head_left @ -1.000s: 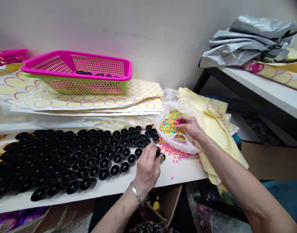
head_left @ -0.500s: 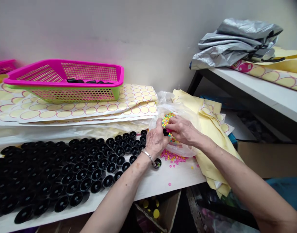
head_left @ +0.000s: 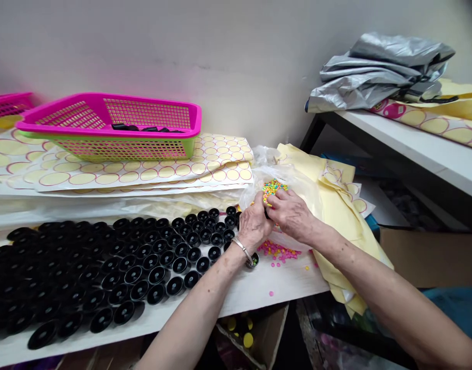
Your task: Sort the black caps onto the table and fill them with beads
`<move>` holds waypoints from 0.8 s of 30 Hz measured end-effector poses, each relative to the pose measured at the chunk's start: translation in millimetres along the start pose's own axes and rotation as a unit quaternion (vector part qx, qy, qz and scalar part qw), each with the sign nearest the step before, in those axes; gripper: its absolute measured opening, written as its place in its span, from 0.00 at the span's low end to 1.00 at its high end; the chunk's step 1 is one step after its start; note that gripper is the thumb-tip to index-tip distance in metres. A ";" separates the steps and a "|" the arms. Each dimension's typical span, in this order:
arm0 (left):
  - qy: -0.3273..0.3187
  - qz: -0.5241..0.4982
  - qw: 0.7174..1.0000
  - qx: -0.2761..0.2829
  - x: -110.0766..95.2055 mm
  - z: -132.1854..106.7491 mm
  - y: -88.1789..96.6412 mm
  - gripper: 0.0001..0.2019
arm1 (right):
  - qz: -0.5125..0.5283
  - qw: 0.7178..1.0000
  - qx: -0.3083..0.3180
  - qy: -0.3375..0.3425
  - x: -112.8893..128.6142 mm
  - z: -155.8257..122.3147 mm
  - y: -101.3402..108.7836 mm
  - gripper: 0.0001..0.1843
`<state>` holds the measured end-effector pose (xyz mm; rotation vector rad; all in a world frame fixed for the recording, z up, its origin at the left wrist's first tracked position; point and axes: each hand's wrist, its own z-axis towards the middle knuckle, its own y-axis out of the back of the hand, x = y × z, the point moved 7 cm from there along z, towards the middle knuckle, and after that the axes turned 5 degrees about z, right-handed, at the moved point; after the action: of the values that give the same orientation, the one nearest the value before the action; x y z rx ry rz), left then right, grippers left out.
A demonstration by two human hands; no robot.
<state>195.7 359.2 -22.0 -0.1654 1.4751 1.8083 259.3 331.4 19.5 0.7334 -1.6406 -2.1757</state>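
Observation:
My left hand (head_left: 254,224) and my right hand (head_left: 292,216) meet over a clear plastic bag (head_left: 297,182) holding small multicoloured candies (head_left: 273,186). The left hand's fingers are closed on a small black cap (head_left: 266,213), of which only a sliver shows between the hands. Pinched fingers of the right hand press against that cap; what they hold is hidden. Several rows of black caps (head_left: 143,257) cover the white shelf (head_left: 251,290) to the left. One cap with candies in it (head_left: 253,259) stands by my left wrist. Loose pink candies (head_left: 279,252) lie beside the bag.
A pink and green basket (head_left: 105,126) rests on stacked sticker sheets (head_left: 205,167) at the back. Yellow paper sheets (head_left: 336,205) hang off the shelf's right end. Grey plastic bags (head_left: 382,67) lie on a higher table on the right. A cardboard box (head_left: 267,334) sits below.
My left hand picked a black cap from the front of the rows and carried it up right to the bag. The right hand closed in on it over the candies.

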 end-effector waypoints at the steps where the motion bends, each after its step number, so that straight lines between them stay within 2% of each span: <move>1: 0.000 -0.003 1.000 -0.001 0.9 -0.9 -1.0 0.24 | -0.001 1.000 -0.005 -0.001 0.7 0.0 0.8 0.08; 4: -0.004 -0.031 1.000 0.000 4.1 -3.3 -3.8 0.28 | 0.032 0.998 -0.043 -0.020 -7.0 -3.2 2.6 0.10; 6: -0.004 -0.049 0.999 0.000 6.2 -3.9 -5.1 0.30 | 0.098 0.991 -0.082 -0.035 -17.8 -7.4 1.5 0.12; 10: -0.004 -0.074 0.997 -0.011 7.9 -2.7 -1.8 0.30 | 0.289 0.943 -0.132 -0.095 -45.4 -14.5 -13.4 0.10; 13: -0.015 -0.093 0.995 -0.031 7.9 -10.1 11.3 0.26 | 0.344 0.918 -0.115 -0.159 -63.5 -16.9 -34.1 0.08; 16: -0.051 -0.109 0.992 -0.046 6.8 -37.4 30.4 0.15 | 0.321 0.922 -0.076 -0.201 -74.9 -18.4 -53.2 0.08; 19: -0.078 -0.099 0.990 -0.056 9.8 -80.9 43.7 0.11 | 0.280 0.932 -0.028 -0.228 -78.9 -19.0 -66.6 0.07; 22: -0.083 -0.055 0.992 -0.072 18.4 -120.9 42.7 0.10 | 0.226 0.943 0.018 -0.242 -75.9 -16.3 -71.7 0.09; 24: -0.082 -0.009 0.992 -0.095 25.5 -137.1 37.2 0.09 | 0.190 0.948 0.046 -0.250 -73.0 -12.8 -73.3 0.09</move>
<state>105.2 250.5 -50.6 -0.1208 1.1842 1.8989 330.1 381.7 -38.0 -0.1416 -1.9297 -2.1063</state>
